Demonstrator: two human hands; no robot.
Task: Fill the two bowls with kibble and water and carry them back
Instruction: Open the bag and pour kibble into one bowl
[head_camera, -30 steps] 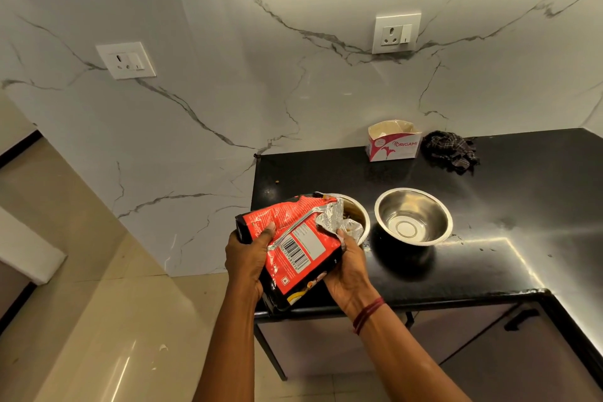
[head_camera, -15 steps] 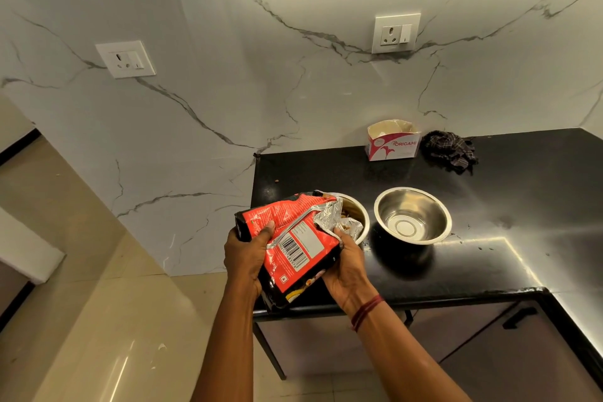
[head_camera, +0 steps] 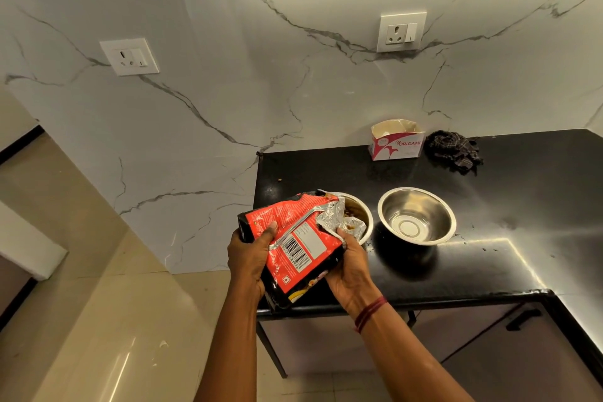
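Both forearms are bare, with no sleeves reaching into sight. A dark red thread band, wound in several strands, circles the wrist just below the right hand. The left hand wears nothing.

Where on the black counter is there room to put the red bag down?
The widest bare stretch of the black counter lies right of the empty steel bowl, toward the corner. A narrower strip runs between the bowls and the Origami box with the dark cloth. The left front is crowded: both hands tilt the kibble bag over the kibble bowl.
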